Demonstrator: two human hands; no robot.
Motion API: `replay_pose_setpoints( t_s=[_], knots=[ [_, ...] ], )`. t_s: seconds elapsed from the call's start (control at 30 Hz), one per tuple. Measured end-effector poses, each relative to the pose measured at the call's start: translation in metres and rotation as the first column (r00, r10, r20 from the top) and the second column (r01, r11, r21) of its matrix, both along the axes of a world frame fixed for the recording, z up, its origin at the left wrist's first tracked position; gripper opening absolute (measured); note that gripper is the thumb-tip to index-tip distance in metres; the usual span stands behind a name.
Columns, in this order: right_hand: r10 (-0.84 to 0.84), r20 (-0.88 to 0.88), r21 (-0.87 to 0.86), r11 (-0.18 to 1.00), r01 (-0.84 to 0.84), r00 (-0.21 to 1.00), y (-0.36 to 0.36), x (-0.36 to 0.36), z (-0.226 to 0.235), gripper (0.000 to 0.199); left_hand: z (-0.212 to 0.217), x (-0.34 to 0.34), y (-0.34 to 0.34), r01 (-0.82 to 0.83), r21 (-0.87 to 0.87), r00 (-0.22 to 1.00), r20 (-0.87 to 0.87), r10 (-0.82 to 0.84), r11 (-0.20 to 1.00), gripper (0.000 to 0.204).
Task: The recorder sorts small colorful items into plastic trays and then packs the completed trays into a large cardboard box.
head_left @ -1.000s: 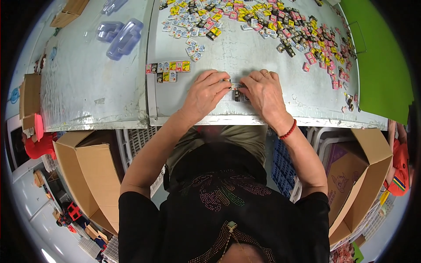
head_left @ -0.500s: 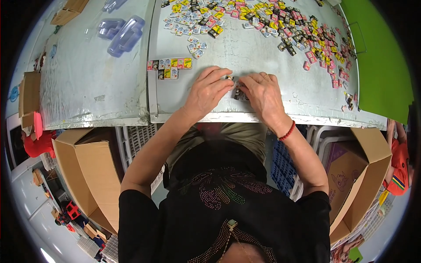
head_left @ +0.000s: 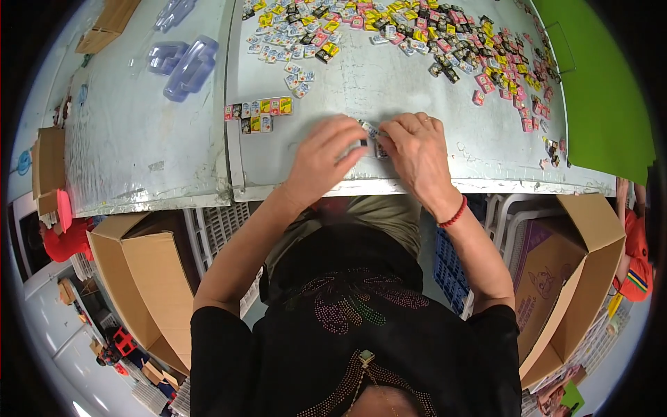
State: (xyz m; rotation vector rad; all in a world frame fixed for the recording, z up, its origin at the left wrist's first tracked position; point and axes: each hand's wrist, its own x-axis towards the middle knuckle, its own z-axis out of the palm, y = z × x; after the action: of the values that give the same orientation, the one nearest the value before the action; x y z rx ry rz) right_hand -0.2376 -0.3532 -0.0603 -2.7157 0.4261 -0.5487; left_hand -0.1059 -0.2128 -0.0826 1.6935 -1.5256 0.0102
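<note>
While the right hand (head_left: 420, 146) pinches a small whitish packet (head_left: 369, 128) near the bench's (head_left: 486, 156) front edge, the blurred left hand (head_left: 325, 156) has a dark packet (head_left: 363, 142) at its fingertips; whether it grips it, I cannot tell. Clear trays (head_left: 191, 68) lie toward the far-left corner. Below the front edge, an open cardboard box (head_left: 156, 278) shows brown inner walls.

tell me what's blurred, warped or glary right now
Head view: motion blur smears the bare left hand, while the bare right hand looks crisper; head view: fisheye distortion bows the outer edge of the pale grey left tabletop, corners black; head view: glare streaks the shiny pale floor.
</note>
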Motion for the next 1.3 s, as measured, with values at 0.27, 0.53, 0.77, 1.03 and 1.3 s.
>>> replay_pose_setpoints(
  t_s=[0.27, 0.53, 0.77, 1.03, 1.3],
  knots=[
    [0.026, -0.094, -0.070, 0.997, -0.033, 0.995, 0.008, 0.016, -0.003, 0.019, -0.008, 0.009, -0.002, -0.103, 0.056, 0.985, -0.136, 0.110, 0.993, 0.031],
    [-0.046, -0.073, 0.011, 0.999, 0.047, 0.996, 0.014, 0.012, -0.007, 0.022, 0.000, 0.011, -0.006, -0.084, -0.021, 0.991, -0.108, 0.081, 0.996, 0.032],
    [-0.060, -0.103, 0.038, 0.997, 0.064, 0.993, 0.014, 0.014, -0.004, 0.023, -0.003, 0.008, -0.013, -0.083, 0.076, 0.975, -0.199, 0.096, 0.994, 0.035],
    [-0.071, -0.036, 0.041, 0.997, 0.072, 0.997, 0.018, 0.012, -0.008, 0.017, -0.006, 0.011, -0.013, -0.097, 0.061, 0.974, -0.200, 0.107, 0.993, 0.035],
    [-0.180, 0.053, 0.319, 0.935, 0.154, 0.982, -0.009, -0.004, -0.004, 0.012, 0.005, 0.019, -0.023, 0.130, 0.063, 0.990, 0.044, -0.133, 0.990, 0.026]
  ],
)
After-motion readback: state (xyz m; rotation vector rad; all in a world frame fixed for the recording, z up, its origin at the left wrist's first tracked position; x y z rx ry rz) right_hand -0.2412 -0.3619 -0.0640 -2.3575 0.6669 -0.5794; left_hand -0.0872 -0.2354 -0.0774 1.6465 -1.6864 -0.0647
